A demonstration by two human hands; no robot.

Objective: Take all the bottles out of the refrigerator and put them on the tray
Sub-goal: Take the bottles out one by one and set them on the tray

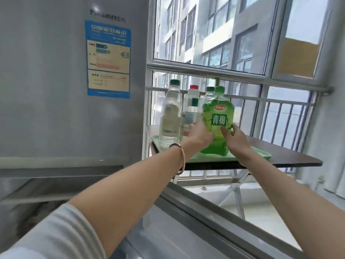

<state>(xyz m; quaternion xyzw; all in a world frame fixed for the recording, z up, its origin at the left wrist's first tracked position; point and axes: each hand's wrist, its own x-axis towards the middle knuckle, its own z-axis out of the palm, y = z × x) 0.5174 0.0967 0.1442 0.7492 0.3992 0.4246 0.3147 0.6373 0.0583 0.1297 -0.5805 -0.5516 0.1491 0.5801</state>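
Note:
A green drink bottle [217,116] with a green cap stands on the pale green tray [259,155]. My left hand [199,135] grips its left side and my right hand [234,140] grips its right side, thumb on the label. Behind it on the tray stand a tall clear bottle with a green cap [170,113], a clear bottle with a red cap [192,109], and another green-capped bottle [210,90] mostly hidden by the green one. The silver refrigerator [56,81] fills the left; its lower door [186,230] is open below my arms.
The tray lies on a dark folding table [289,157] against a window with a metal railing [280,101]. The refrigerator's upper door carries a blue energy label [108,59]. The open lower door's edge runs diagonally under my forearms.

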